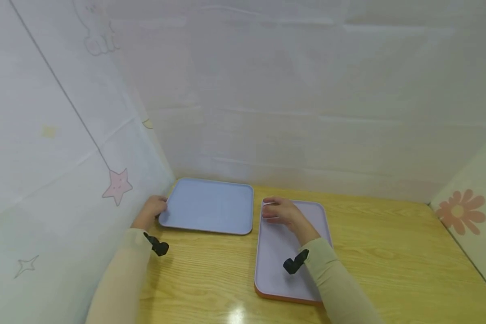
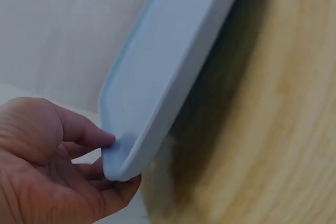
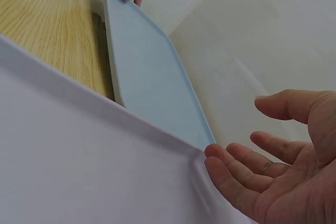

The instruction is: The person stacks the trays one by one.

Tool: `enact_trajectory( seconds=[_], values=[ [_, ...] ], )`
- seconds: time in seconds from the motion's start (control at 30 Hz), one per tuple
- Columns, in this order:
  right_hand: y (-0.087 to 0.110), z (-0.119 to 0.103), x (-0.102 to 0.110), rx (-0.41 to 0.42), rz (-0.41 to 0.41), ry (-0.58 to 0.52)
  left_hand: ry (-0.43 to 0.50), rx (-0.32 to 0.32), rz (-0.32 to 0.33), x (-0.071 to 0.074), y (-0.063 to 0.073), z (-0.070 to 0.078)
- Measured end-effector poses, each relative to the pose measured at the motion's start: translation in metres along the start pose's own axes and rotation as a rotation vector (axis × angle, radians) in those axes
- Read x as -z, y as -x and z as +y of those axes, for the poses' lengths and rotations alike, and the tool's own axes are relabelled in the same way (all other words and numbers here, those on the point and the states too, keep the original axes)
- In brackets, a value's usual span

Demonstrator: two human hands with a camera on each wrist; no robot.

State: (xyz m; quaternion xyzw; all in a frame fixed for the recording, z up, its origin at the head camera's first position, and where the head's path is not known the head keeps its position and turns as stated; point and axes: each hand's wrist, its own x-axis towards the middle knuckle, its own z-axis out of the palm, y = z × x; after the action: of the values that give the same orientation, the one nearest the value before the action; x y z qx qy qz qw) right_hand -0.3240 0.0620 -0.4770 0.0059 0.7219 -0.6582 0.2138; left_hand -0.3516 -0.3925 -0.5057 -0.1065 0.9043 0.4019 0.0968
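Observation:
A light blue tray (image 1: 209,206) lies near the back of the wooden table. My left hand (image 1: 155,207) pinches its left edge; in the left wrist view the thumb (image 2: 100,136) is on top at a corner, with fingers beneath. That side looks raised off the table, with shadow under it. To the right is a lilac tray (image 1: 277,265), with an orange rim (image 1: 281,298) showing below it. My right hand (image 1: 284,213) is over the lilac tray's far left corner, fingers loosely extended and thumb apart, holding nothing. Whether its fingertips touch the lilac rim I cannot tell.
The wooden table (image 1: 389,252) extends to the right of the lilac tray and in front of the blue one. A pale cloth backdrop (image 1: 308,103) stands behind, and a printed cloth (image 1: 65,189) rises close beside my left arm.

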Motion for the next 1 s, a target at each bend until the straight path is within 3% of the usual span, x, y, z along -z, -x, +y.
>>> enact_trajectory(
  seconds=[0.17, 0.33, 0.6, 0.87, 1.0],
  values=[
    [-0.002, 0.000, -0.002, -0.001, -0.007, -0.011, 0.193, -0.005, -0.069, 0.018, 0.014, 0.018],
    [-0.005, 0.000, -0.002, -0.010, -0.004, -0.014, 0.163, -0.020, -0.063, 0.030, 0.024, 0.036],
    [-0.010, 0.006, -0.007, 0.005, -0.013, -0.054, 0.182, -0.032, -0.058, 0.043, 0.035, 0.041],
    [-0.012, 0.003, -0.011, 0.004, -0.003, -0.137, 0.299, -0.090, -0.102, 0.040, 0.036, 0.053],
    [-0.012, 0.001, -0.009, 0.001, 0.024, -0.161, 0.314, -0.097, -0.100, 0.036, 0.034, 0.059]
  ],
)
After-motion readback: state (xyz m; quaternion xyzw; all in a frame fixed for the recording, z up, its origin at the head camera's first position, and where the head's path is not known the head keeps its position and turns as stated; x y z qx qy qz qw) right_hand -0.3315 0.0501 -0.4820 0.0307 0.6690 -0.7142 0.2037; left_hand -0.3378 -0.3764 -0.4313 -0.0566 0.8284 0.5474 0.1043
